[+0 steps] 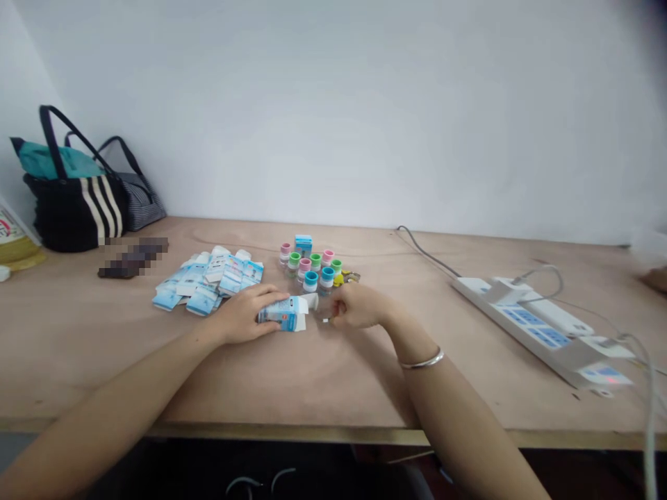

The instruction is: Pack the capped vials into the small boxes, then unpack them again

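Note:
My left hand [247,314] is wrapped around a small blue and white carton [281,314] lying on its side, its opened flaps facing right. Close to that open end, my right hand [357,307] has its fingers pinched on a clear small bottle [324,307], which is partly hidden and blurred. Just behind the hands stand several clear little bottles with pink, green and blue caps [310,279]. Another blue carton [303,244] stands upright behind them. Flattened blue and white cartons [208,278] lie in a loose pile left of my left hand.
A yellow and metal item [340,279] lies beside the bottles. On the right is a white power strip [542,333] with plugs and cables. Bags [78,208], a dark pixelated object [133,258] and a container of yellow liquid [21,250] are at the left.

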Available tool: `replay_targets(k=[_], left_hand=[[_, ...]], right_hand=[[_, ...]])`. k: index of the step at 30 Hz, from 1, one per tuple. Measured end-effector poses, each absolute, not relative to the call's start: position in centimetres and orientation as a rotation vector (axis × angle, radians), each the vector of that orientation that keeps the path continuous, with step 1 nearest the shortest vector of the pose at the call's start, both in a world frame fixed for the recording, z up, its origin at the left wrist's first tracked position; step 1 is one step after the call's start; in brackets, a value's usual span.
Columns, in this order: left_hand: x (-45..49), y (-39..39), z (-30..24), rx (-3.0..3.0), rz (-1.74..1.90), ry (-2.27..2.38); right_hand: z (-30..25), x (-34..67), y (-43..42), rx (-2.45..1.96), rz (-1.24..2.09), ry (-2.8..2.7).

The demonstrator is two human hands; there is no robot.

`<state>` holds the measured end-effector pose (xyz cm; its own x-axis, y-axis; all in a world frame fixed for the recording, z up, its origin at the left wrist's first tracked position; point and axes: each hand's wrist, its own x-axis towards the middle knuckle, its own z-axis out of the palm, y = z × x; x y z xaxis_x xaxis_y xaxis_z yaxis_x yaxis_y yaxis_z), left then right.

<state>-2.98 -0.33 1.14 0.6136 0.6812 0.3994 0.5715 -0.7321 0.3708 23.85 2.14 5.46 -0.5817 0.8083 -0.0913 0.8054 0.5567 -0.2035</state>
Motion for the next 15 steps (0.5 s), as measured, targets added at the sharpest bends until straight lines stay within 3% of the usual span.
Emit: replay_targets(k=[5,12,15], left_hand=[[-3.0,-0.2,1.1,2.652,0.732,1.055],[-2.9,-0.4,1.3,2.629,0.722,1.058],[-3.0,-0.4,1.3,2.640,0.690,1.055]], right_hand=[[6.7,25.1,2.6,-1.580,0.287,-2.582],[5.1,26.2,2.2,-1.640,0.537,-2.655],[4.9,26.5,2.4,-1.750,0.414,-2.621]])
